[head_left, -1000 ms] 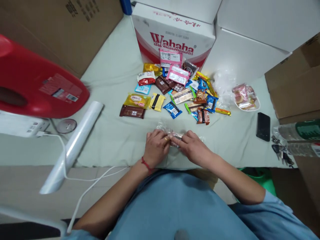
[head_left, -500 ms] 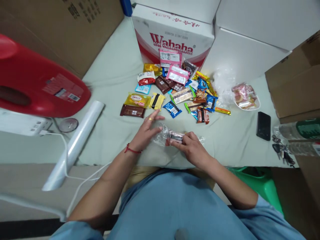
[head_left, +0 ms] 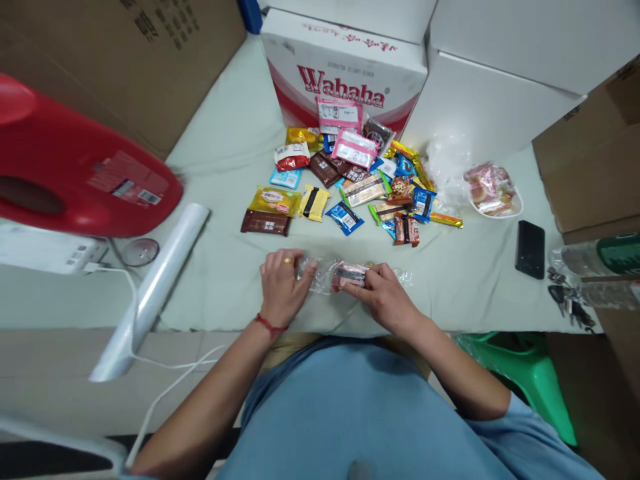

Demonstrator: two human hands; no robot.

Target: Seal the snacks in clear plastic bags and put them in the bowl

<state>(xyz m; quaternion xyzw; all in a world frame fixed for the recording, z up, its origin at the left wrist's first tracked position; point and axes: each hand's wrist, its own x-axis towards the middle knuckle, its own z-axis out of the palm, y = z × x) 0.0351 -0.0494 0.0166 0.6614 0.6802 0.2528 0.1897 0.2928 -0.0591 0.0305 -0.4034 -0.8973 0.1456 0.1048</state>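
A clear plastic bag (head_left: 320, 277) lies near the table's front edge, with a small pink and dark wrapped snack (head_left: 349, 273) in it. My left hand (head_left: 283, 283), wearing a ring and a red string bracelet, is closed on the bag's left end, its thumb against the film. From the right, my right hand (head_left: 387, 297) grips the wrapped snack through the film; its index finger lies along the near side. Beyond both hands sits a pile of packaged snacks, with a blue packet (head_left: 345, 218), a yellow packet (head_left: 314, 203) and a brown packet (head_left: 265, 223) closest.
A white Wahaha box (head_left: 345, 67) stands behind the pile. On the right are a white bowl of packets (head_left: 517, 203), a black phone-like object (head_left: 530, 250), keys (head_left: 567, 300) and bottles. A red jug (head_left: 75, 167) and a plastic film roll (head_left: 150, 293) occupy the left.
My left hand has drawn back from near the yellow packet towards me and closed on the bag's left end. My right hand stays on the wrapped snack.
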